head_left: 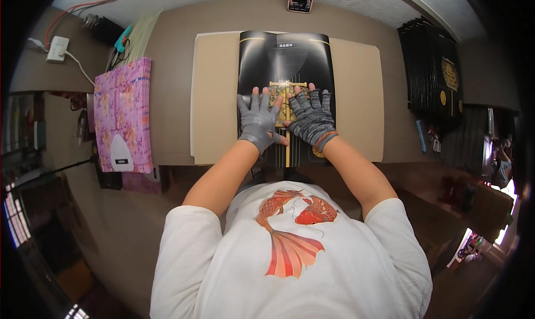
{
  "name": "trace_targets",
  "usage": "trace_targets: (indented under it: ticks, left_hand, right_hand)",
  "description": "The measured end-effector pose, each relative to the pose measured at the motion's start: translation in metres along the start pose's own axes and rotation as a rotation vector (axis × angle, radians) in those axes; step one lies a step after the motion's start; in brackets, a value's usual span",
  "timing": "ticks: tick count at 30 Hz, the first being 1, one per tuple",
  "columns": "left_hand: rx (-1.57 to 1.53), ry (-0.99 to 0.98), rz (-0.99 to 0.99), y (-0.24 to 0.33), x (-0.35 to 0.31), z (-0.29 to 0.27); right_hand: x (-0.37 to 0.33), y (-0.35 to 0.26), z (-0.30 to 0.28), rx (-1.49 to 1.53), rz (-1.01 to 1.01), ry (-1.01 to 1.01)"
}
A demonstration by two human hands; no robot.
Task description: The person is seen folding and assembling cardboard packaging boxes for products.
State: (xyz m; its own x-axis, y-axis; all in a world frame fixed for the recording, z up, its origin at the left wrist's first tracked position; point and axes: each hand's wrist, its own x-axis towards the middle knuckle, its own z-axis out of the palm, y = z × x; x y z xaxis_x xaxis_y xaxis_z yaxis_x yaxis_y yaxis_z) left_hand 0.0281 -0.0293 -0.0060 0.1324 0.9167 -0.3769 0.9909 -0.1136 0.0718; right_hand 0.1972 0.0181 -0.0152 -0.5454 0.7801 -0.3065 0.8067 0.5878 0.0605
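Black glossy sheet [286, 62] with gold emblem [286, 94]: lies flat on beige board [356, 96], centre of brown table [173, 96]. Left hand [257, 123], grey fingerless glove: fingers spread wide, pressed flat on sheet. Right hand [312, 118], likewise gloved: fingers splayed flat beside emblem. Pink floral stack [122, 110] at left; black stack [429, 68] at right.

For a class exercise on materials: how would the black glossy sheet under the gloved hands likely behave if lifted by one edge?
The black glossy sheet lies flat and thin on the tan board, so it would probably flex or droop. Its sheen suggests a slippery face; the left hand and right hand, both gloved, press flat on it. It looks light for its size.
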Motion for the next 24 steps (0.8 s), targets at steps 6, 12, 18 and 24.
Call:
trace_targets:
  ticks: [6,12,18,24]
  left_hand:
    - [0.083,-0.058,-0.029,0.019,0.007,-0.021]
    - [0.269,-0.072,0.094,0.040,0.026,-0.022]
    - [0.149,0.104,0.076,0.042,0.025,-0.015]
    - [0.006,0.108,0.084,0.042,0.018,-0.020]
  right_hand:
    - [0.007,0.029,0.000,0.058,-0.090,0.095]
    - [0.028,0.068,0.019,0.040,-0.293,0.364]
    - [0.082,0.096,0.030,0.045,-0.174,0.420]
    - [0.220,0.173,0.001,-0.092,0.104,0.503]
